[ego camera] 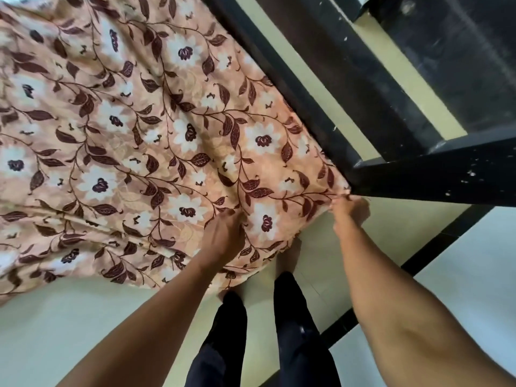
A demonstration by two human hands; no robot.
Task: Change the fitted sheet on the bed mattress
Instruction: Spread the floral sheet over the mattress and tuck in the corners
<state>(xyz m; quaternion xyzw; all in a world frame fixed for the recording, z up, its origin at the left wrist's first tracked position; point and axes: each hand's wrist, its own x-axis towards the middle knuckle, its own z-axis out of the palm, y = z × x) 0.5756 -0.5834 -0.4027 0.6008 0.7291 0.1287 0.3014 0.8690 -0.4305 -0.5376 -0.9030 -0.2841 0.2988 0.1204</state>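
sheet held at the near right corner, edge hanging loose

the floral sheet (167,129) lies spread over the bed and covers the mattress so fully that none of it shows. the cloth is wrinkled, with a long fold across the near left part, and its near edge hangs free over the side toward the pale floor (69,325). the right hand (349,210) is at the near right corner, just beside the black bed frame (418,177), and its grip pinches the corner of the sheet in the fingertips. the left hand (223,236) lies on the sheet a little left of that corner, fingers pushed into a crease. blur hides whether its grip has closed on cloth or only presses, so i cannot tell. the person's legs (296,331), in dark trousers, stand close against the bed's near side.

my reading is that the job is partway. this corner is not fitted and the near edge is not tucked. whether this is the old sheet coming off or the fresh one going on cannot be settled here, and the far corners are out of view.
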